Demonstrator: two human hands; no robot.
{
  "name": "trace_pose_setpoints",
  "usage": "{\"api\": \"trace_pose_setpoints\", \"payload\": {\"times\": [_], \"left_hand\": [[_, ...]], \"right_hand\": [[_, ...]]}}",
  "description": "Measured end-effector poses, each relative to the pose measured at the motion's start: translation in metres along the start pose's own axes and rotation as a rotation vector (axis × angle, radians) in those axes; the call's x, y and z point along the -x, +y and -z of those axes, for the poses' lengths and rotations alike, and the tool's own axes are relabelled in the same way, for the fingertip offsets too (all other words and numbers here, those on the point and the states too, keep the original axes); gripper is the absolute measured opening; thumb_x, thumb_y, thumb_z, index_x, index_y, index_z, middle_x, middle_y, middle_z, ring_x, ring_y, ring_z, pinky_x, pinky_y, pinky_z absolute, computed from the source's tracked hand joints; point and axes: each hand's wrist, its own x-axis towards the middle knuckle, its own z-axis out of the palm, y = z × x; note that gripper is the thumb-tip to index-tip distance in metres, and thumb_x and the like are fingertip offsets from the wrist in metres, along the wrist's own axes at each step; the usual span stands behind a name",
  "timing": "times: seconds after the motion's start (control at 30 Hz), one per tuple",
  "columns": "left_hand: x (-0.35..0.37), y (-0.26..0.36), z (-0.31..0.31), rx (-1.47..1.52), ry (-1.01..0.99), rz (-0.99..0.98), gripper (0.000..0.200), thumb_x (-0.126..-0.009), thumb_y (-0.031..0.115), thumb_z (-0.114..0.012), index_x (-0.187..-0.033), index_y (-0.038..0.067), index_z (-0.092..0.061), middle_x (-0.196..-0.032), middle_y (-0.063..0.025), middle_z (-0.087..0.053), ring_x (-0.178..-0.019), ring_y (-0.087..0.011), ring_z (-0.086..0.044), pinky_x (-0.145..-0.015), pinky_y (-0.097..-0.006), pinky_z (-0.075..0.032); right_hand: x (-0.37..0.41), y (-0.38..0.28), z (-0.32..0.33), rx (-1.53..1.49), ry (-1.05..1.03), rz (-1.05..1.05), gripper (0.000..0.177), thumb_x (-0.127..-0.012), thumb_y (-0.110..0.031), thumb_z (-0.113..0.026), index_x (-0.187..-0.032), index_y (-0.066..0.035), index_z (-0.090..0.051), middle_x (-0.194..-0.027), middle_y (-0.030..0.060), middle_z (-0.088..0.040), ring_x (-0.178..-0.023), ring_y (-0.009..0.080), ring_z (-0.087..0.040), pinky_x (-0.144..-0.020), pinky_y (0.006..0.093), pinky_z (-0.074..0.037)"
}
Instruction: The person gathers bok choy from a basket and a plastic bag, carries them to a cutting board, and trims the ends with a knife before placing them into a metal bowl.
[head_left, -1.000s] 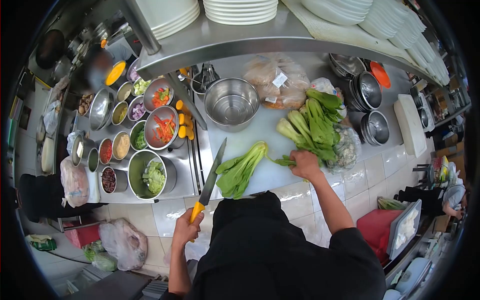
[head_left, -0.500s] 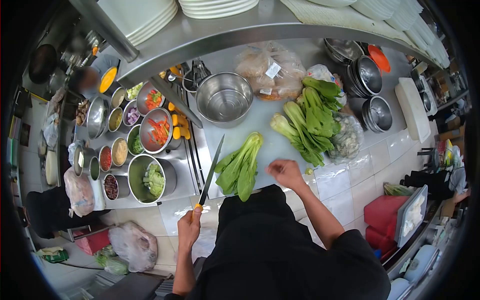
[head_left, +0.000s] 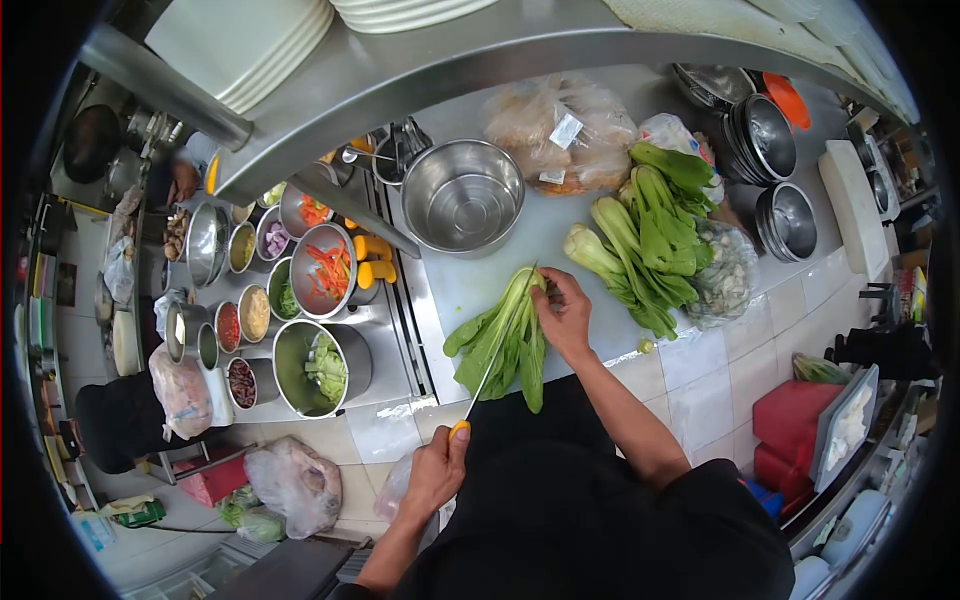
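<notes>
My left hand (head_left: 436, 472) is closed round the yellow handle of a kitchen knife (head_left: 459, 430). Its long blade slants up over a head of bok choy (head_left: 478, 338) on the white cutting board (head_left: 447, 290). At the pale stem end of that head, the bent fingers of my right hand (head_left: 563, 312) grip its right side. More bok choy (head_left: 650, 235) lies piled to the right on the board. Just behind the gripped head stands a deep steel pot (head_left: 462, 197) with nothing in it.
Left of the board, steel containers hold cut vegetables, among them red pepper strips (head_left: 326, 270) and pale green pieces (head_left: 325, 370). A plastic bag (head_left: 560, 130) lies behind. Stacked steel bowls (head_left: 785, 222) stand at right. A metal shelf (head_left: 420, 75) overhangs the counter.
My right hand has moved left onto the bok choy and taken hold of it. The knife has swung right from beside the head to over it. The view has shifted slightly.
</notes>
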Motion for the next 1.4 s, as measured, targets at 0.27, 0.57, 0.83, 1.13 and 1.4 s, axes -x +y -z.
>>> {"api": "trace_pose_setpoints", "payload": {"times": [0.27, 0.57, 0.83, 1.13, 1.4], "left_hand": [[-0.007, 0.018, 0.004, -0.084, -0.044, 0.064, 0.042, -0.102, 0.041, -0.045, -0.095, 0.0, -0.053, -0.069, -0.0301, -0.061, -0.073, -0.0523, -0.06, -0.061, -0.0559, -0.045], [-0.007, 0.021, 0.012, -0.118, -0.037, 0.044, 0.038, -0.101, 0.037, -0.047, -0.094, 0.0, -0.051, -0.068, -0.03, -0.06, -0.071, -0.0526, -0.059, -0.059, -0.0569, -0.044], [-0.006, 0.022, 0.011, -0.207, -0.031, 0.039, 0.035, -0.101, 0.036, -0.048, -0.095, 0.002, -0.051, -0.067, -0.0294, -0.061, -0.068, -0.0527, -0.059, -0.06, -0.0592, -0.045], [-0.025, 0.01, -0.003, -0.23, -0.027, -0.038, 0.037, -0.1, 0.036, -0.048, -0.094, 0.0, -0.052, -0.068, -0.0301, -0.061, -0.067, -0.0523, -0.06, -0.061, -0.0592, -0.046], [-0.07, 0.002, -0.034, -0.22, 0.001, -0.088, 0.042, -0.101, 0.039, -0.046, -0.092, -0.002, -0.053, -0.071, -0.0324, -0.061, -0.072, -0.0544, -0.059, -0.065, -0.06, -0.046]], "right_hand": [[0.0, -0.005, -0.001, 0.025, 0.025, -0.011, 0.023, -0.086, -0.002, -0.068, -0.108, -0.002, -0.063, -0.103, 0.0082, -0.063, -0.074, 0.0146, -0.064, -0.063, 0.0263, -0.053], [-0.004, -0.005, 0.0, 0.037, 0.001, 0.008, 0.02, -0.087, -0.002, -0.067, -0.106, -0.002, -0.063, -0.101, 0.0056, -0.061, -0.079, 0.0113, -0.06, -0.062, 0.0237, -0.05], [-0.005, -0.004, -0.001, 0.064, 0.015, 0.03, 0.018, -0.086, -0.003, -0.067, -0.104, -0.002, -0.063, -0.097, 0.0047, -0.061, -0.073, 0.0102, -0.058, -0.059, 0.0228, -0.048], [-0.005, 0.0, -0.002, 0.006, 0.049, -0.026, 0.021, -0.081, -0.001, -0.068, -0.101, -0.003, -0.062, -0.092, 0.0059, -0.061, -0.066, 0.012, -0.059, -0.058, 0.0251, -0.048], [-0.008, 0.0, -0.004, 0.045, 0.042, -0.03, 0.023, -0.082, -0.003, -0.067, -0.104, -0.003, -0.06, -0.097, 0.0093, -0.06, -0.077, 0.0173, -0.06, -0.063, 0.0288, -0.049]]}}
